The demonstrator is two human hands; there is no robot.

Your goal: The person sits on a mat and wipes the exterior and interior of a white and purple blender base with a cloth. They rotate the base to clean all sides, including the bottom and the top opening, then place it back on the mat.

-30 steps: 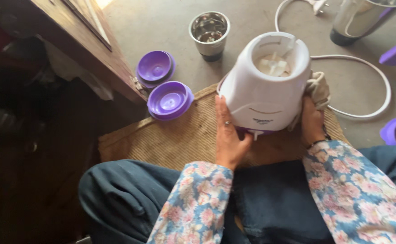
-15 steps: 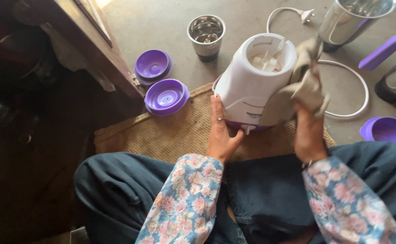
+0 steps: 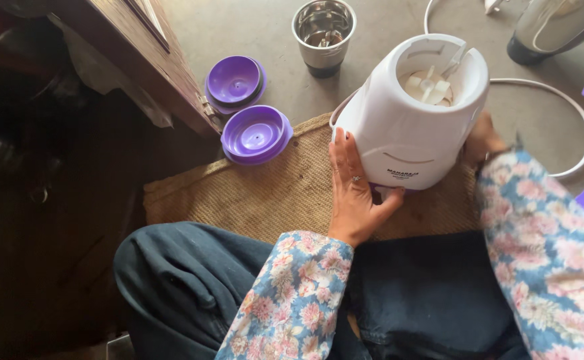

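White plastic, the mixer-grinder base point(image 3: 415, 117) stands tilted at the far right corner of the jute mat point(image 3: 265, 193), its open top with the pale drive coupling turned toward the camera; the left hand point(image 3: 355, 193) lies flat and open against its near left side, fingers spread upward and thumb hooked under the bottom edge, bracing rather than clasping; the right hand point(image 3: 484, 137) is pressed to the far right side, mostly hidden behind the body, so how far it closes cannot be told; a white power cord point(image 3: 572, 127) loops over the concrete floor beyond the mat's right edge. Off the mat's far left corner lie two purple lids point(image 3: 257, 133), hollow side up, one touching the mat's edge; a small steel jar point(image 3: 323, 33) stands farther back, and a larger jar point(image 3: 552, 27) sits at the top right. The step in hand looks like steadying and turning the base between both palms; any next move would call for a firm grip, lest the tilted body slip off the mat.
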